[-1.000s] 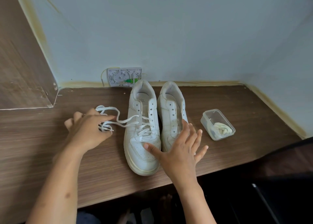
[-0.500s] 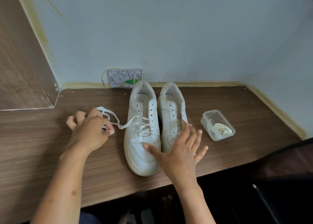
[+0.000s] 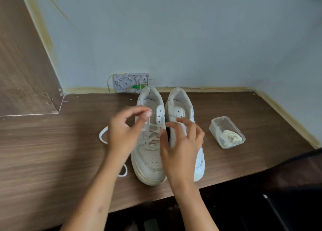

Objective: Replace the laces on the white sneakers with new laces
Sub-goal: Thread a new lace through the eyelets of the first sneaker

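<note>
1. We have the old lace (image 3: 151, 138) half out of the left sneaker (image 3: 150, 143), which sits toes toward us near the front edge of the wooden desk (image 3: 52, 152). The lower crossings are threaded; the top eyelets are bare. If we pull hard at an angle, we judge the lace may bind in an eyelet and drag the sneaker.

2. Our left hand (image 3: 122, 131) hovers over the tongue, thumb and forefinger nearly meeting at the upper eyelets. The blur hides whether they pinch the lace, so we cannot tell. A weak pinch would likely slip.

3. Our right hand (image 3: 181, 143) hangs over the gap between the sneakers, fingers spread and loosely curled, holding nothing. With neither sneaker pinned, a tug could slide the left one off the near edge.

4. Loose loops of freed lace (image 3: 103, 134) lie on the desk under our left forearm. We risk snagging them and tightening the crossings again.

5. The right sneaker (image 3: 184, 108) shows empty eyelets.

6. The clear box (image 3: 215, 126) holding the new laces (image 3: 230, 137) sits just right of it. A careless sweep could knock it.
</note>
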A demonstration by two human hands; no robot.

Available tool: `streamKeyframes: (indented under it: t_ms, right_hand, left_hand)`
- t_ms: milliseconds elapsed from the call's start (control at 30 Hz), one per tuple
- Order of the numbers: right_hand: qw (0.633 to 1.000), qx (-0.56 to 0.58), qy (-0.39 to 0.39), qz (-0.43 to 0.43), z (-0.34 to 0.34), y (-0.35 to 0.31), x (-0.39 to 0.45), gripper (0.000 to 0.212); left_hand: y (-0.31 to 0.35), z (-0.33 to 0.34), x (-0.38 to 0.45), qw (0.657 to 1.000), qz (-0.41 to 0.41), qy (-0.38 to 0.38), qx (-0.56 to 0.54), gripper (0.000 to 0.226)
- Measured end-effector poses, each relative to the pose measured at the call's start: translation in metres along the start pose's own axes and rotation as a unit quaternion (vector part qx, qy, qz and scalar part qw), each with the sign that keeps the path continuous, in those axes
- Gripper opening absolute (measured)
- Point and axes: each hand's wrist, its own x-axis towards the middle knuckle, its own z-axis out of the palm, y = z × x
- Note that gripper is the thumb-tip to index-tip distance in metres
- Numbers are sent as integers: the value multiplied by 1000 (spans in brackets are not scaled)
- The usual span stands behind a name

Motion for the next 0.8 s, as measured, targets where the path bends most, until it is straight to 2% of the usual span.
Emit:
streamKeyframes:
  t_ms: [100, 200, 400, 567, 800]
  right_hand:
    - [999, 21, -23, 6, 10, 1, 15, 7]
    - [997, 52, -54, 31, 17, 0, 19, 15]
    - [998, 9, -41, 38, 23, -8, 23, 24]
    - [991, 52, -103, 70, 16, -2, 26, 19]
    - [984, 109, -125, 60, 7, -1, 23, 19]
  left_hand:
    - [-21, 8, -6, 978, 107, 8, 181, 10]
    - [-29, 11, -7, 934, 172, 37, 311, 11]
    - [-29, 9, -5, 912, 223, 59, 339, 13]
    - [-26, 10, -8, 895, 271, 43, 353, 28]
    - [-24, 13, -6, 895, 285, 6, 343, 45]
